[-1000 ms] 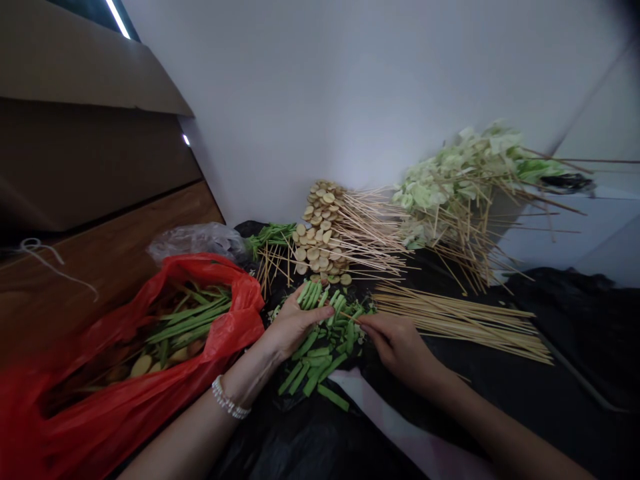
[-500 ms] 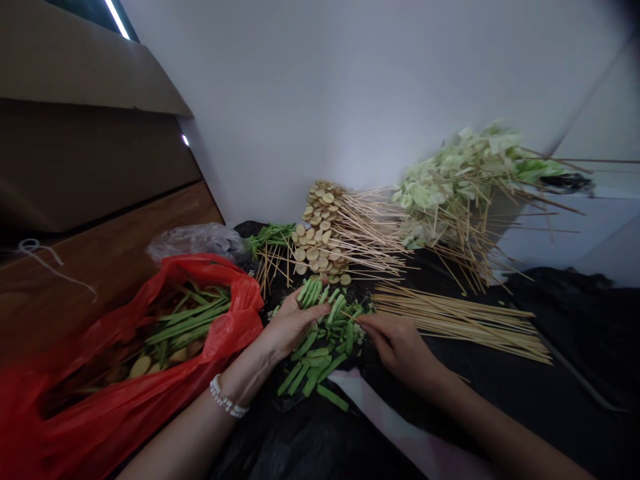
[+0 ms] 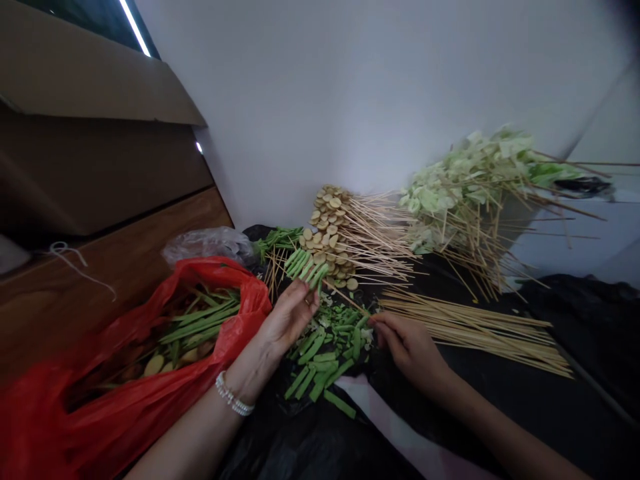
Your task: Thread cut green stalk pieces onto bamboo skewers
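Observation:
Several green bean pieces [image 3: 306, 268] sit side by side on a skewer [image 3: 347, 297], level above the pile. The fingers of my left hand [image 3: 293, 310] are closed around the near side of these beans. My right hand [image 3: 403, 340] pinches the skewer near its right end. Cut green beans [image 3: 325, 363] lie loose below, between my hands, on black plastic. Just behind the held beans are skewered potato slices [image 3: 333, 230], their sticks pointing right.
An open red bag [image 3: 245, 303] with beans and potato slices lies at left, a clear bag [image 3: 210, 245] behind it. Bare skewers [image 3: 480, 330] lie at right; skewered cabbage leaves [image 3: 465, 173] are heaped against the wall [image 3: 320, 93]. A cardboard box [image 3: 100, 160] stands at back left.
My left hand has turned and raised the beans, which now show in a row on the skewer. More of the skewer shows between my hands. The view has shifted slightly.

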A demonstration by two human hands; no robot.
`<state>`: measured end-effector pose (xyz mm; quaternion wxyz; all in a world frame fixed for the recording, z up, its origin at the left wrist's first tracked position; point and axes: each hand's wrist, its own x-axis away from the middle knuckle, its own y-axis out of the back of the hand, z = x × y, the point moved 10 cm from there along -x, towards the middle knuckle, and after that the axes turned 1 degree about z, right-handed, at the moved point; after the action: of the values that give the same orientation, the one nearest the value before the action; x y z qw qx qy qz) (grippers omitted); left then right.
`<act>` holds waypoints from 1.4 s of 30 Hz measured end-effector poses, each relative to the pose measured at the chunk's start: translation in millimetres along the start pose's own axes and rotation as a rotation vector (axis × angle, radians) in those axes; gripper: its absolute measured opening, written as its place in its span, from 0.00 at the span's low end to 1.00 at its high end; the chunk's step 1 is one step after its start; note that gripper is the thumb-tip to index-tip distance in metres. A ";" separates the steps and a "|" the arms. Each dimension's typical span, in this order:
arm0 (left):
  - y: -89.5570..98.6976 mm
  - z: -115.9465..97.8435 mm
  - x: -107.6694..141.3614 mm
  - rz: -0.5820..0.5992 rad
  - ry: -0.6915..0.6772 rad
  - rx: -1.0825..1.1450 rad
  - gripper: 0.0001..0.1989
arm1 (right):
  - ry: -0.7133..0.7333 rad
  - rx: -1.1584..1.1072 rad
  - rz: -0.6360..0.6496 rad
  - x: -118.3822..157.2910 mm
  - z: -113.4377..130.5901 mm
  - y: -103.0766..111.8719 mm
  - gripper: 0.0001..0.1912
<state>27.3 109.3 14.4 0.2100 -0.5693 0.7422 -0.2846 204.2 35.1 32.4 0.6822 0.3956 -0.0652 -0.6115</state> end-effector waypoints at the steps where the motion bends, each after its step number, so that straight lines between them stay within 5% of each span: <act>1: -8.9 10.3 4.5 0.053 0.056 -0.012 0.19 | -0.006 -0.030 -0.015 0.5 1.3 0.1 0.13; 4: -29.5 43.4 21.2 0.175 0.196 -0.126 0.23 | 0.005 -0.101 -0.024 2.1 7.8 -4.5 0.12; 7: -40.2 64.1 31.9 0.269 0.246 -0.242 0.16 | 0.055 -0.114 0.021 3.4 16.1 -13.3 0.13; 17: -1.9 2.8 5.1 -0.048 -0.029 -0.226 0.17 | 0.052 -0.020 0.229 6.9 15.7 -32.5 0.13; 23: -46.5 42.7 29.0 0.268 0.055 -0.485 0.26 | 0.011 -0.149 0.239 8.8 15.9 -42.3 0.16; 27: -48.7 34.8 30.0 0.271 -0.015 -0.558 0.23 | 0.030 -0.086 0.269 8.7 15.5 -41.3 0.16; 30: -31.7 15.3 18.1 0.145 -0.065 -0.499 0.30 | 0.021 0.109 0.245 4.0 0.7 -28.4 0.15; 35: 9.2 -25.8 -2.4 -0.107 -0.271 -0.490 0.30 | -0.052 0.521 -0.010 -9.0 -45.3 23.6 0.13; 42: 25.3 -44.9 -3.8 -0.193 -0.384 -0.562 0.18 | -0.152 0.897 -0.020 -12.6 -83.2 52.8 0.12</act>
<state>-18.6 126.0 31.2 0.1529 -0.7154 0.6814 0.0243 290.1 81.3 13.6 0.4308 0.6065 -0.3696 -0.5567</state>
